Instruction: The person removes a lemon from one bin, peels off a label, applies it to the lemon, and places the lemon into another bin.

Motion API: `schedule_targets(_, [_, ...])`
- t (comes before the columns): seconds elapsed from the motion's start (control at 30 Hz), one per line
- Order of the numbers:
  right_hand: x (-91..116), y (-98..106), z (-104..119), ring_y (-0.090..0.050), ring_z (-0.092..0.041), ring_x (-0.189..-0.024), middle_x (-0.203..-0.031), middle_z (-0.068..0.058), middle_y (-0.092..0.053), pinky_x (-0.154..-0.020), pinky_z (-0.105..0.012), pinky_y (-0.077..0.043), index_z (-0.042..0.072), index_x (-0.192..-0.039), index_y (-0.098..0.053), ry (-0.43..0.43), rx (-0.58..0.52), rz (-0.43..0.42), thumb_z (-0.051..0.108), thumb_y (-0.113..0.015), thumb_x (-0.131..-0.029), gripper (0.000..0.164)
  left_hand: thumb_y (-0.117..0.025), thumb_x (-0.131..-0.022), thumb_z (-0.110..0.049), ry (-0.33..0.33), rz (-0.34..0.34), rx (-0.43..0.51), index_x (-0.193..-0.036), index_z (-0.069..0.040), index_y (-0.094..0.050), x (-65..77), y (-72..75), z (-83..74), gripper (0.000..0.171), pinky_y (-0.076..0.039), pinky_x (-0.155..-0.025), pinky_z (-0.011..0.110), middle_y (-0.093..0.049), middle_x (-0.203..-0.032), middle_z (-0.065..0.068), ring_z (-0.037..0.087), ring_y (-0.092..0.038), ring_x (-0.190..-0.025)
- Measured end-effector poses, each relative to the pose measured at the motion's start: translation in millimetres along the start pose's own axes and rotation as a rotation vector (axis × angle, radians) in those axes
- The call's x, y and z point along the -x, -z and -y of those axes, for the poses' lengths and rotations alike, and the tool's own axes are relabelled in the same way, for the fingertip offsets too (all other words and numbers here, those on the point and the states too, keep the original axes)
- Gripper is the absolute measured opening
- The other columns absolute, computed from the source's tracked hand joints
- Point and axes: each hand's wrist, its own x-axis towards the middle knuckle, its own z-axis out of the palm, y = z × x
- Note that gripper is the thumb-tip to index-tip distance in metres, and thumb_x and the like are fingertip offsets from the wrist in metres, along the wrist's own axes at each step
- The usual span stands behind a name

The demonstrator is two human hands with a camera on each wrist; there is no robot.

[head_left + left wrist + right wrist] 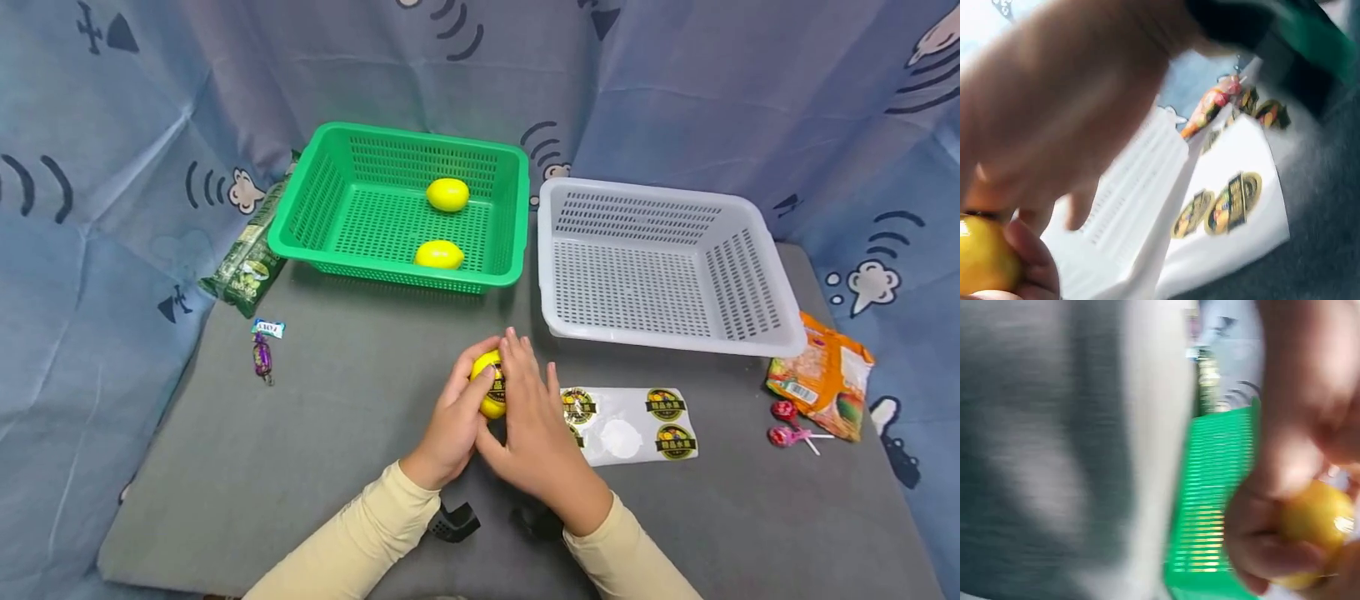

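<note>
A yellow lemon (487, 406) with a dark round sticker (497, 382) on its side is gripped by my left hand (450, 421), thumb lying over the sticker's edge. My right hand (534, 425) lies flat against the lemon's right side with its fingers straight. In the left wrist view the lemon (985, 256) shows at the lower left with fingertips round it. A white sticker sheet (622, 437) lies right of the hands, with several round fruit labels and one bare round spot.
A green basket (397, 279) holds two lemons (447, 195). A white basket (671, 340) stands right of it. Snack bags, one green (251, 258) and one orange (825, 379), flank them. Wrapped candies (262, 358) lie left, lollipops (786, 435) right.
</note>
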Motion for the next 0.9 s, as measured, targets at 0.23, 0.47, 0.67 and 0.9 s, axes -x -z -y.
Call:
schedule_targets(0.23, [3,58,-27,-0.027,-0.045,-0.154,-0.168,-0.023,-0.031,-0.122,-0.068,-0.012,-0.004,-0.165,-0.026,-0.161,-0.014,-0.141,0.027,-0.076,-0.096,0.091,-0.030,-0.118,-0.020,-0.205,-0.039,-0.086,-0.138,0.006,-0.038,-10.2,17.5,-1.2,0.033,-0.057,-0.069,0.027,-0.040,-0.146,0.022,0.024,-0.058,-0.094])
schedule_targets(0.47, [10,92,-83,-0.025,-0.049,-0.152,-0.162,-0.025,-0.039,-0.120,-0.072,-0.010,0.003,-0.152,-0.056,-0.292,0.150,-0.298,0.020,-0.065,-0.104,0.051,-0.038,-0.114,-0.013,-0.198,-0.016,-0.147,-0.127,0.006,-0.040,-22.1,18.1,-9.9,0.023,-0.047,-0.056,0.023,-0.045,-0.134,0.018,0.019,-0.049,-0.065])
schedule_targets(0.67, [14,82,-107,-0.007,-0.046,-0.158,-0.165,-0.028,-0.030,-0.119,-0.073,0.009,0.005,-0.153,-0.051,-0.377,0.238,-0.254,0.037,-0.057,-0.109,0.054,-0.048,-0.099,-0.004,-0.152,0.022,-0.117,-0.129,0.000,-0.041,-41.5,-8.8,-15.0,0.031,-0.042,-0.051,0.021,-0.048,-0.124,0.012,0.018,-0.045,-0.062])
schedule_targets(0.9, [3,75,-110,-0.015,-0.047,-0.155,-0.154,-0.027,-0.041,-0.120,-0.070,0.012,0.004,-0.138,-0.061,-0.398,0.237,-0.289,0.037,-0.042,-0.114,0.045,-0.057,-0.105,-0.019,-0.263,0.099,-0.737,-0.143,-0.012,-0.048,-106.3,-61.2,-42.0,0.040,-0.055,-0.073,0.027,-0.037,-0.142,0.015,0.019,-0.058,-0.092])
